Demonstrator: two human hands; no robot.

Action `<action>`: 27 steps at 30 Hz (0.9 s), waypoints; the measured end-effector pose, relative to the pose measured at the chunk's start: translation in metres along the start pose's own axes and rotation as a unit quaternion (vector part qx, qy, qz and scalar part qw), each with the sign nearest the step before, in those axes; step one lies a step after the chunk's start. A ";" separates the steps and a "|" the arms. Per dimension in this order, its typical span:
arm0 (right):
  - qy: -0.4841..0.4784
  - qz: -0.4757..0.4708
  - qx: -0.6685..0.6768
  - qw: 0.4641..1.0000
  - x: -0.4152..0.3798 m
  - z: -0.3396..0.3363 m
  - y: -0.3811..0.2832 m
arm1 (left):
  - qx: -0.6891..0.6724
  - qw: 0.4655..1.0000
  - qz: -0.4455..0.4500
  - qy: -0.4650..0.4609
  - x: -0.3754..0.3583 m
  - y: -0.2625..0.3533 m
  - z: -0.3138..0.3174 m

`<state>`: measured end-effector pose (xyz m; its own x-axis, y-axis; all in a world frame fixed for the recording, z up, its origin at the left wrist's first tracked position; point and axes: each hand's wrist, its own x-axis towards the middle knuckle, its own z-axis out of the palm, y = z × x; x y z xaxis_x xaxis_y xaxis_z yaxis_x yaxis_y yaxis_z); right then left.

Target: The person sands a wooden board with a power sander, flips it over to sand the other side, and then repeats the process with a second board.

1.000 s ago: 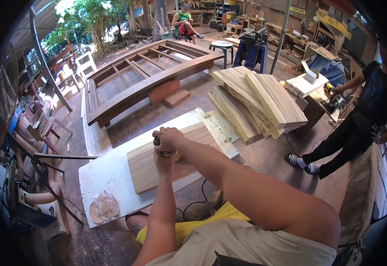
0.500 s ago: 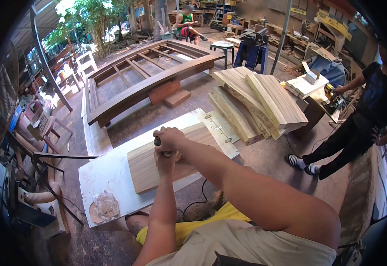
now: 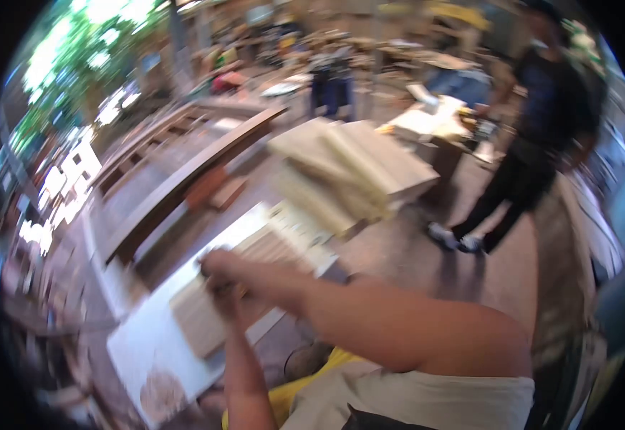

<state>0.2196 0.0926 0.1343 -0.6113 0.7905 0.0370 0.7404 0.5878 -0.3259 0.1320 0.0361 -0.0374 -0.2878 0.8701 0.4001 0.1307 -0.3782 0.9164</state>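
Motion smears this view. My right hand (image 3: 220, 265) is closed over the top of a dark-handled tool (image 3: 204, 266); the hands hide most of it, so its kind does not show. Just below, my left hand (image 3: 228, 299) is wrapped around the same tool's lower part. Both hands are above a wooden panel (image 3: 196, 326) with visible grain. The panel lies flat on a white board (image 3: 135, 349). At the board's near left corner rests a round tan piece (image 3: 162, 395), blurred.
Thick wooden slabs (image 3: 359, 161) are stacked beyond the board. A large wooden frame (image 3: 183, 183) stands at the far left. On the right, a person in dark clothes (image 3: 541, 107) stands beside a bench with a power tool (image 3: 483, 129). Another seated person (image 3: 225, 72) is blurred behind.
The view has swung to the right, so the surroundings sit further left and are blurred. Both hands stay together on the tool above the panel.
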 end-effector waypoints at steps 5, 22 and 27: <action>0.033 0.042 0.004 0.999 -0.036 -0.039 -0.010 | 0.120 0.993 -0.015 0.018 0.015 0.001 0.012; -0.029 0.029 -0.030 0.999 -0.005 -0.013 0.001 | 0.126 0.989 -0.072 0.035 0.005 0.018 0.007; 0.008 0.024 -0.031 0.999 -0.018 -0.021 -0.005 | 0.223 0.971 0.040 0.072 0.004 0.029 0.006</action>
<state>0.2332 0.0787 0.1552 -0.5706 0.8203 0.0389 0.7850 0.5587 -0.2678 0.1405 0.0301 -0.0092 -0.3850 0.7785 0.4958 0.5467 -0.2404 0.8021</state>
